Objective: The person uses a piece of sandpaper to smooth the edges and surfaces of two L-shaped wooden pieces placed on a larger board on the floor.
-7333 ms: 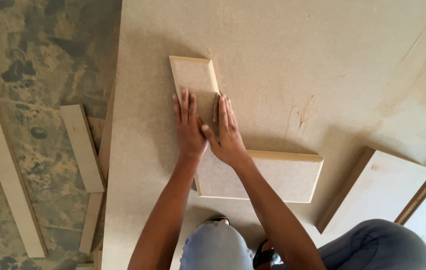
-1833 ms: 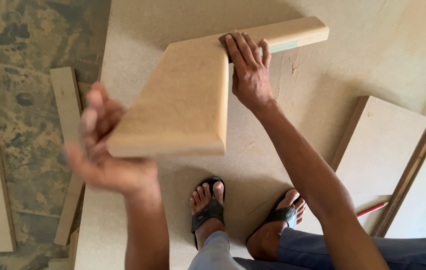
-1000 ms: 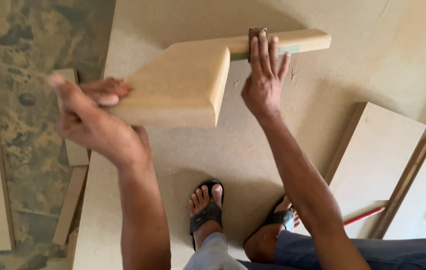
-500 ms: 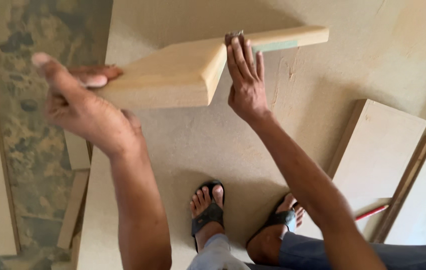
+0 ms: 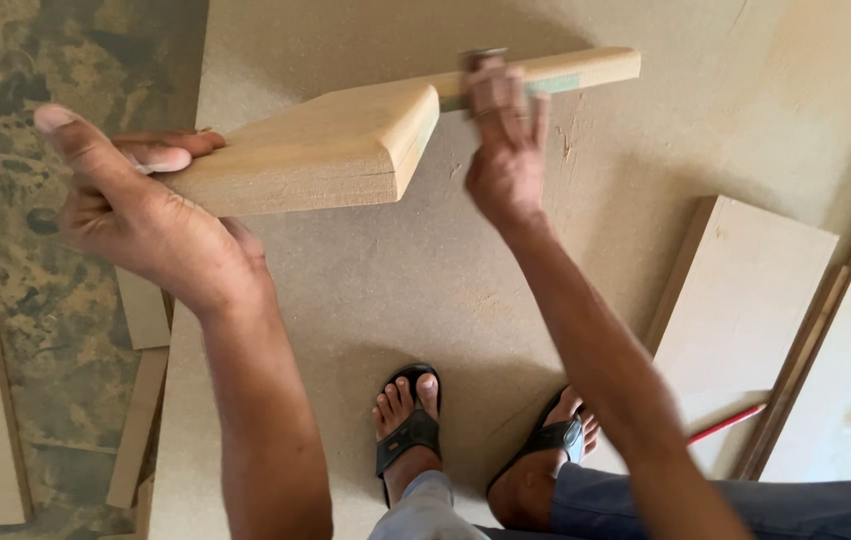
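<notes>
Both hands are on the L-shaped fibreboard piece [image 5: 345,140], held up in the air above the big board [image 5: 425,290] on the floor: the left hand [image 5: 135,215] clamps the wide near leg at its left end, thumb over the top and fingers curled beneath. The right hand [image 5: 500,150] lies nearer the inner corner, fingers flat and close together, pressing a small dark sanding pad [image 5: 483,58] (mostly hidden, blurred) on the narrow leg, whose long axis runs rightward away from those fingers
</notes>
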